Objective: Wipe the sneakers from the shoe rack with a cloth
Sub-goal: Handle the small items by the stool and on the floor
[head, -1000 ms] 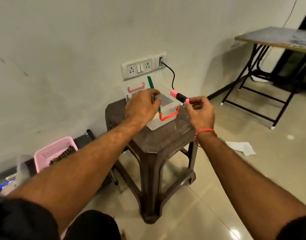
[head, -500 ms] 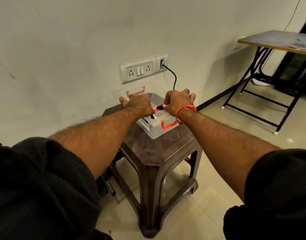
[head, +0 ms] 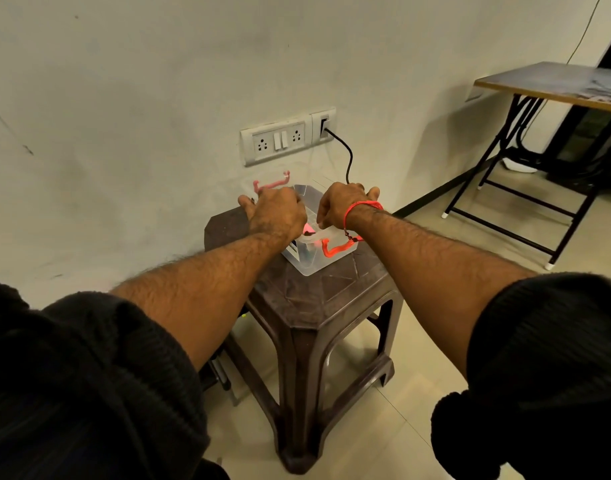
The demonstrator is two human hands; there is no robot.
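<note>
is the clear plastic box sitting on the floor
No, the clear plastic box sits on top of the dark brown stool, up off the tiled floor.

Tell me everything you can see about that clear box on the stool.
The clear plastic box looks small and rectangular, with an orange-red latch on its near end. It sits on the dark brown stool by the wall. Both hands are over its open top: left hand, right hand. Something pink shows inside.
</note>
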